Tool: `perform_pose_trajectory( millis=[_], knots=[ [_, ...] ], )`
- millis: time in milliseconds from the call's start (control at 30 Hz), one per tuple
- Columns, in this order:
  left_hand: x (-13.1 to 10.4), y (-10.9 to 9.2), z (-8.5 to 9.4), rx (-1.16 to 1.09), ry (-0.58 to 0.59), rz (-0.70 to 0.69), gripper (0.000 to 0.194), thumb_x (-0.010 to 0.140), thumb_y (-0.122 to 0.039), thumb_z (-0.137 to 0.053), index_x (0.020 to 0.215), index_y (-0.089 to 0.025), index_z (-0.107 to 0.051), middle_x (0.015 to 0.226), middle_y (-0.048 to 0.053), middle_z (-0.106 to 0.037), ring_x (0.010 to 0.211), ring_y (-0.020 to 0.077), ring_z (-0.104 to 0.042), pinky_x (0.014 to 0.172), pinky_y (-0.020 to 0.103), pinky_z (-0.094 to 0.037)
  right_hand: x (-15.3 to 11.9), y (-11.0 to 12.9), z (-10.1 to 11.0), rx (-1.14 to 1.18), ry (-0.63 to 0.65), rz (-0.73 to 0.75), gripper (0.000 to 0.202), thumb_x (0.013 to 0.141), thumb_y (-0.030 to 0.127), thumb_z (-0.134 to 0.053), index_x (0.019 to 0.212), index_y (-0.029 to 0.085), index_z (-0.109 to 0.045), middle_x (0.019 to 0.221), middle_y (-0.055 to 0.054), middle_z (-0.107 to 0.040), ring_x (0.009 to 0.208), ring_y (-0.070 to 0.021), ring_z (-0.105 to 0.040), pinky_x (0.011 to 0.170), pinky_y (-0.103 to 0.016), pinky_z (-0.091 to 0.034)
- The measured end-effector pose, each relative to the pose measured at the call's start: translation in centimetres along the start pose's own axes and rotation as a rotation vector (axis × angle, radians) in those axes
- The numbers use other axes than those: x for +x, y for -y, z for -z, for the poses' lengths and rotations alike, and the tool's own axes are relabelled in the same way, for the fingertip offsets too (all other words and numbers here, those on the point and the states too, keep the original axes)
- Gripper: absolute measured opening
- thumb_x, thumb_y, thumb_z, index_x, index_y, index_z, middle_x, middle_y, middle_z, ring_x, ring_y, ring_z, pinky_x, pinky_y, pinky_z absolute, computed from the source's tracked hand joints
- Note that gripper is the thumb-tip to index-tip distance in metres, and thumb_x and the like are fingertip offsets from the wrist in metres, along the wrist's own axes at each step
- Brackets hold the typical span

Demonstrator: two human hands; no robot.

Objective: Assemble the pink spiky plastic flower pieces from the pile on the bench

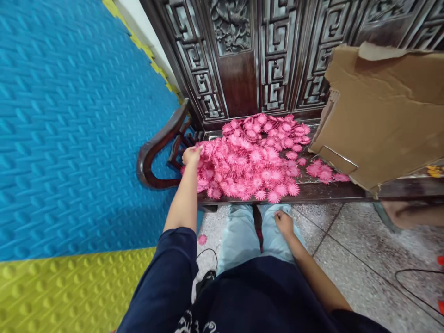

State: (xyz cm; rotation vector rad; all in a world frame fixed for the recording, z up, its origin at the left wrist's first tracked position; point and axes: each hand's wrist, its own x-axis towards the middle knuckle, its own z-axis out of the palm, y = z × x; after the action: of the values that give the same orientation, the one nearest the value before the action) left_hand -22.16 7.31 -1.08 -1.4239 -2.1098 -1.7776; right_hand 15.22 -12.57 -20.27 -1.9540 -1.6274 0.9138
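A heap of pink, many-petalled artificial flowers [255, 159] covers the left end of a dark wooden bench seat. At the heap's left edge, beside the curved armrest, my left hand [192, 156] has its thumb and fingers pinched on a pink flower. My right hand [284, 223] rests on my right thigh near the knee, its fingers curled in, with nothing showing in them. A few more pink flowers [324, 172] lie to the right of the heap.
A torn cardboard sheet [385, 111] leans over the bench at right; a thin metal wire [338, 156] lies across its lower edge. The wooden armrest [144, 162] curves out at left, beside blue foam matting [76, 129]. One pink flower [202, 239] lies on the floor. Another person's leg [412, 214] shows at right.
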Motion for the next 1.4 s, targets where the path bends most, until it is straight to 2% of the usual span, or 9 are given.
perform_pose_trajectory(
  millis=[167, 433, 600, 767, 867, 967, 1067, 1233, 1400],
  knots=[
    [-2.8, -0.7, 2.4, 0.111, -0.086, 0.151, 0.020, 0.078, -0.024, -0.063, 0.088, -0.008, -0.056, 0.088, 0.006, -0.055, 0.092, 0.0177, -0.049, 0.094, 0.044, -0.031, 0.3, 0.4, 0.4, 0.132, -0.147, 0.011, 0.021, 0.070, 0.022, -0.045, 0.075, 0.016, -0.064, 0.074, -0.007, -0.068, 0.073, -0.0210, -0.061, 0.073, -0.031, -0.042],
    [-23.9, -1.5, 1.9, 0.150, -0.019, 0.096, 0.021, 0.080, -0.031, -0.050, 0.094, -0.015, -0.048, 0.095, 0.010, -0.051, 0.097, 0.0233, -0.048, 0.092, 0.042, -0.035, -1.1, 1.0, 3.3, 0.316, -0.651, -0.093, 0.030, 0.079, 0.032, -0.033, 0.089, 0.014, -0.055, 0.085, -0.010, -0.061, 0.079, -0.0196, -0.056, 0.074, -0.033, -0.044],
    [-31.4, 0.7, 1.9, 0.224, 0.020, 0.198, 0.028, 0.080, -0.029, -0.043, 0.104, -0.014, -0.043, 0.099, 0.013, -0.046, 0.099, 0.0265, -0.044, 0.090, 0.048, -0.034, 4.4, 2.6, 9.1, 0.241, -0.648, 0.013, 0.031, 0.080, 0.032, -0.036, 0.098, 0.014, -0.054, 0.093, -0.010, -0.060, 0.083, -0.0182, -0.056, 0.076, -0.031, -0.045],
    [-33.4, 2.5, 2.9, 0.214, 0.266, 0.186, 0.024, 0.076, -0.026, -0.045, 0.097, -0.016, -0.048, 0.089, 0.009, -0.051, 0.089, 0.0238, -0.049, 0.086, 0.044, -0.038, 14.7, 5.8, 13.5, 0.027, -0.498, 0.105, 0.032, 0.082, 0.024, -0.040, 0.104, 0.013, -0.059, 0.101, -0.013, -0.062, 0.090, -0.0213, -0.056, 0.085, -0.034, -0.041],
    [-33.6, 3.0, 2.6, 0.203, 0.387, 0.163, 0.022, 0.075, -0.024, -0.045, 0.095, -0.015, -0.051, 0.086, 0.008, -0.054, 0.086, 0.0231, -0.051, 0.084, 0.041, -0.041, 19.8, 7.9, 14.5, -0.130, -0.358, 0.153, 0.032, 0.079, 0.023, -0.051, 0.108, 0.015, -0.061, 0.118, -0.015, -0.057, 0.110, -0.0256, -0.049, 0.096, -0.038, -0.033],
    [-33.5, 3.3, 2.2, 0.220, 0.436, 0.161, 0.024, 0.075, -0.022, -0.045, 0.096, -0.014, -0.052, 0.086, 0.009, -0.055, 0.086, 0.0238, -0.052, 0.083, 0.041, -0.042, 22.8, 9.1, 14.5, -0.180, -0.261, 0.149, 0.023, 0.068, 0.019, -0.066, 0.090, 0.014, -0.066, 0.110, -0.015, -0.062, 0.109, -0.0276, -0.050, 0.098, -0.041, -0.029],
    [-33.3, 3.5, 2.0, 0.240, 0.446, 0.180, 0.025, 0.075, -0.021, -0.045, 0.098, -0.015, -0.052, 0.086, 0.009, -0.055, 0.086, 0.0243, -0.052, 0.083, 0.042, -0.043, 24.1, 9.4, 14.3, -0.169, -0.240, 0.122, 0.020, 0.060, 0.012, -0.070, 0.079, 0.011, -0.065, 0.100, -0.016, -0.065, 0.107, -0.0270, -0.051, 0.097, -0.041, -0.029],
    [-32.9, 3.5, 2.0, 0.233, 0.463, 0.213, 0.025, 0.073, -0.019, -0.046, 0.097, -0.016, -0.052, 0.084, 0.008, -0.056, 0.086, 0.0252, -0.054, 0.084, 0.043, -0.043, 24.2, 9.2, 14.8, 0.014, -0.303, 0.104, 0.042, 0.055, 0.016, -0.074, 0.095, 0.009, -0.061, 0.100, -0.015, -0.065, 0.099, -0.0240, -0.056, 0.092, -0.039, -0.037],
    [-32.5, 2.4, 2.0, 0.187, 0.477, 0.214, 0.023, 0.071, -0.018, -0.047, 0.093, -0.015, -0.053, 0.081, 0.009, -0.056, 0.085, 0.0261, -0.054, 0.083, 0.045, -0.042, 20.7, 9.3, 16.0, 0.336, -0.335, 0.096, 0.037, 0.074, 0.039, -0.060, 0.101, 0.013, -0.056, 0.091, -0.008, -0.066, 0.081, -0.0160, -0.060, 0.077, -0.033, -0.048]
  ],
)
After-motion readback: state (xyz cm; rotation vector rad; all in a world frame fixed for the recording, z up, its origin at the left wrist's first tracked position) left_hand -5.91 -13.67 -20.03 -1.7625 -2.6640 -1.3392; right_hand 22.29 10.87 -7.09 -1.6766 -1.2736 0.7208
